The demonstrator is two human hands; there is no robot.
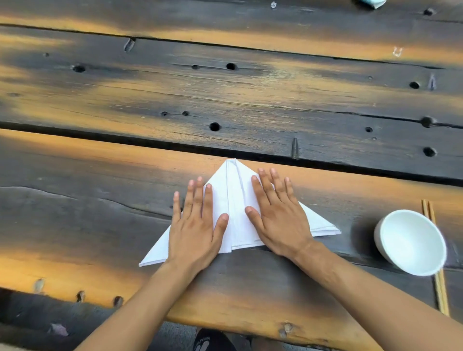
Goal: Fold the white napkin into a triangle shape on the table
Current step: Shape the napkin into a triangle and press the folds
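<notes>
A white napkin [231,200] lies flat on the dark wooden table [225,100], folded into a wide triangle whose tip points away from me. A vertical crease with layered flaps runs down its middle. My left hand [195,225] rests palm down on the triangle's left half, fingers spread and partly over the napkin's edge. My right hand [275,215] lies palm down on the right half, fingers spread. Both hands press flat and grip nothing. The left and right corners of the napkin stick out past my hands.
A white bowl [411,241] stands tilted to the right of the napkin, with a pair of wooden chopsticks [437,263] beside and under it. Deep gaps run between the planks. The table's front edge [225,323] is near my body. A pale object [373,3] sits at the far edge.
</notes>
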